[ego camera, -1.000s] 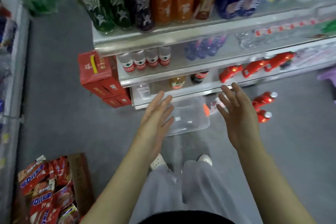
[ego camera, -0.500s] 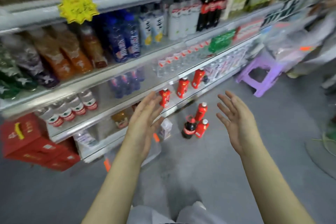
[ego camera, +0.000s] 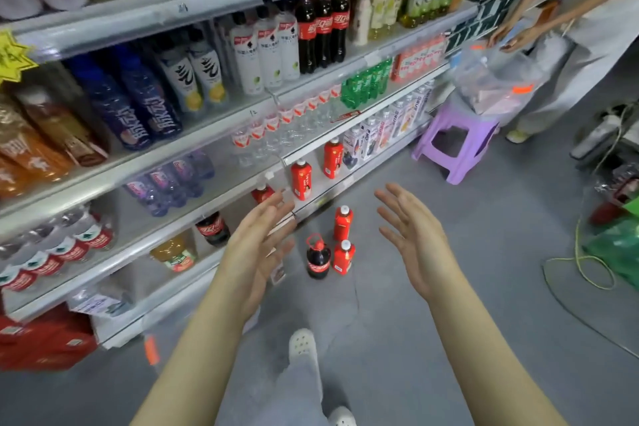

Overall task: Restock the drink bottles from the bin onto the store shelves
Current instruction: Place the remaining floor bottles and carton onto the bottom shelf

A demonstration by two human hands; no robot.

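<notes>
My left hand [ego camera: 257,249] and my right hand [ego camera: 415,239] are both held out in front of me, palms facing each other, fingers apart, holding nothing. Between and beyond them three bottles stand on the grey floor: a dark cola bottle [ego camera: 317,258] and two red bottles [ego camera: 343,223] [ego camera: 343,257]. More red bottles [ego camera: 301,180] stand on the low shelf [ego camera: 332,183] just behind. Only an orange clip [ego camera: 151,349] of the clear bin shows, under my left forearm. A second clear bin [ego camera: 494,83] sits on a purple stool.
Stocked drink shelves [ego camera: 173,10] run along the left. The purple stool [ego camera: 453,142] stands at the shelf's far end, with another person [ego camera: 587,28] beside it. Red cartons [ego camera: 45,342] lie at the lower left. A green bag [ego camera: 619,245] and yellow cord [ego camera: 577,252] are on the right floor.
My view has swung up and right from the clear bin on the floor to the shelves and aisle. Both hands stay raised and empty, a little further apart.
</notes>
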